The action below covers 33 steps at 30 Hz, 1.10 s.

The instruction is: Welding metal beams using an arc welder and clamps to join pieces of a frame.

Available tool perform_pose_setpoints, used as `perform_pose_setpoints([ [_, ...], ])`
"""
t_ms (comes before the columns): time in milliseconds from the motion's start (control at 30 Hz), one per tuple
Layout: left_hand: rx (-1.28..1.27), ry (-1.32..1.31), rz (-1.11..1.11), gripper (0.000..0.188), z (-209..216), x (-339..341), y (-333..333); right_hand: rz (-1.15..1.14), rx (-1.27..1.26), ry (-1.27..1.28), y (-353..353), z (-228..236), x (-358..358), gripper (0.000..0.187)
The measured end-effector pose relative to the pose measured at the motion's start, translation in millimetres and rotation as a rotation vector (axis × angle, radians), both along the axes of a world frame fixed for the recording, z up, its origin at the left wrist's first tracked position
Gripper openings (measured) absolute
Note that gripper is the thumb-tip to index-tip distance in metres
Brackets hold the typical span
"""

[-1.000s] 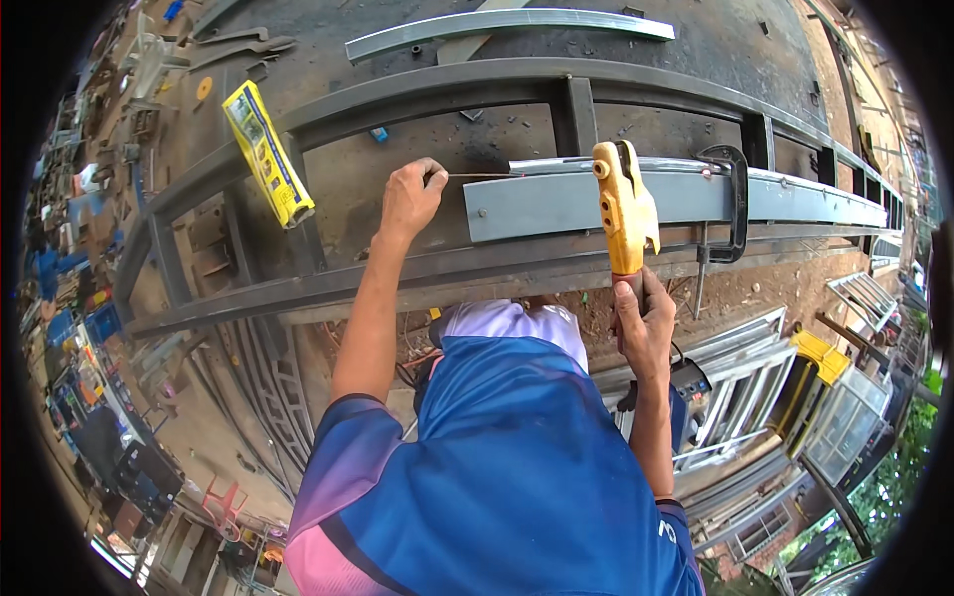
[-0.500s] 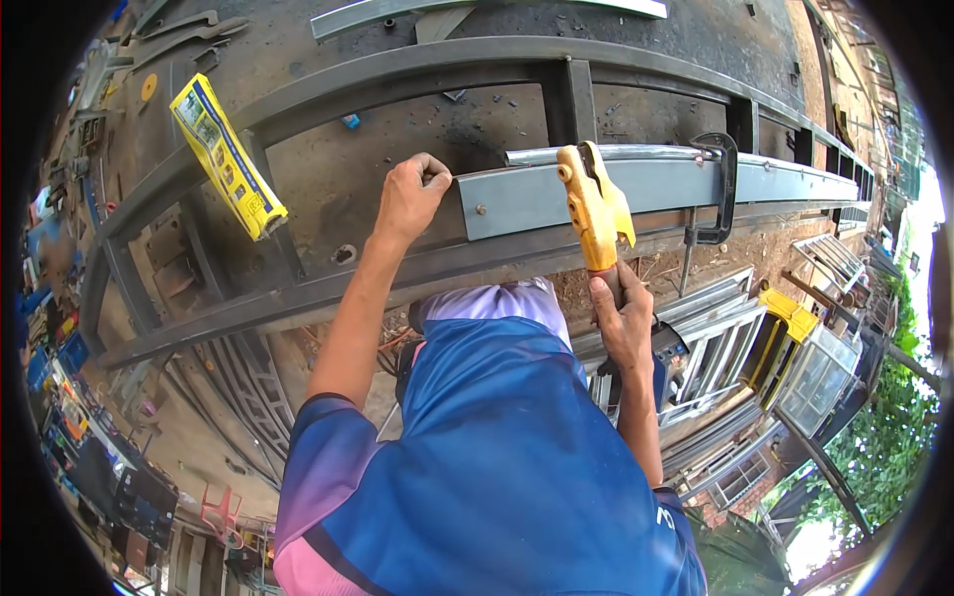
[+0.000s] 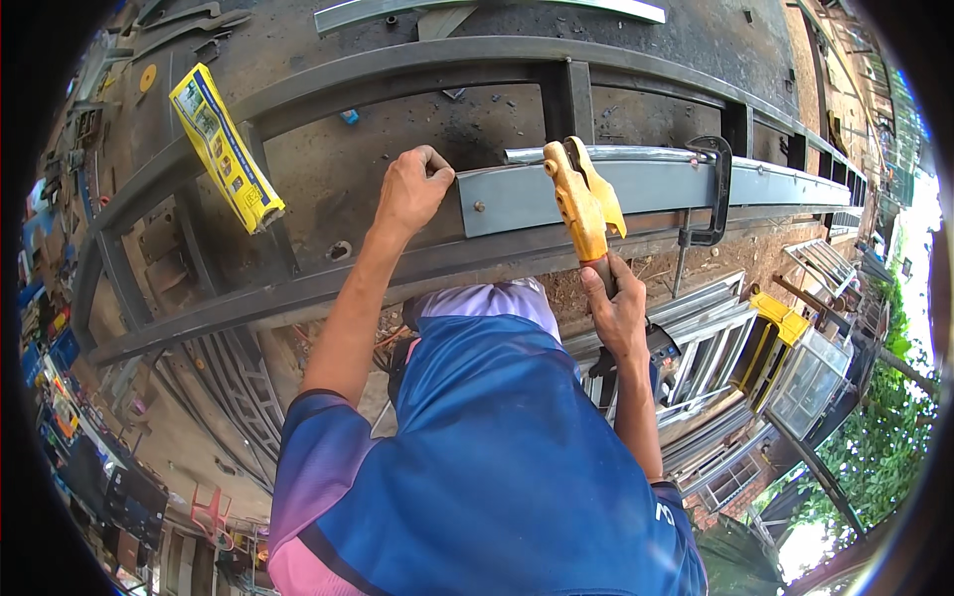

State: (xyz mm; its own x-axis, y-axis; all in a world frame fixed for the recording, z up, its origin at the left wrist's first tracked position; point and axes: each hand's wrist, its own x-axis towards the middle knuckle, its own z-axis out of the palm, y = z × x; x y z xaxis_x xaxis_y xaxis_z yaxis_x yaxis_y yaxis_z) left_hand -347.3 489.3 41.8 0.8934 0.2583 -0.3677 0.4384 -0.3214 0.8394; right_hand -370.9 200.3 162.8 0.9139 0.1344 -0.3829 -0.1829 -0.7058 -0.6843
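Evidently a sure right grip, bare fingers by bare metal

Risks first. Yellow electrode holder with a reddish-brown handle: in view, its head overlaps the long flat grey metal bar; touching or just above, cannot tell. My judgement: if it is live, a careless dip or wrist turn could put the head on metal and strike an arc. No gloves, so a burn or shock would be the likely cost.

Left hand sits at the bar's left end, contact unclear; a slip there could scrape fingertips on the edge. Black C-shaped clamp grips the bar right of the holder. No clamp seen at the left end, so a knock there might shift the bar or the shiny silver round rod along its far edge. Yellow-and-blue packet lies aslant over the dark steel frame; a bump could tip it.

Grip: right hand wrapped round the handle, thumb along it. Left thumb and forefinger pressed together; whether anything thin is between them, cannot tell.

Axis: holder points away from the wearer, head leaning slightly left, roughly square across the bar, which runs left to right.
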Motion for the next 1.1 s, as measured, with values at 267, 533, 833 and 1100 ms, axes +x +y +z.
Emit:
perform_pose_setpoints([
  [267,-0.069,0.005,-0.009,0.016,12,0,0,0.067,-0.091,0.034,6,6,6,0.029],
  [533,-0.008,0.079,-0.05,0.014,25,5,-3,0.078,-0.089,-0.041,0,-3,5,0.025],
  [833,0.054,0.063,-0.04,0.016,23,9,-5,-0.014,0.053,-0.021,-11,-1,7,0.024],
  [1100,0.037,0.015,-0.039,0.019,30,12,-8,-0.007,0.024,0.061,-3,9,15,0.031],
])
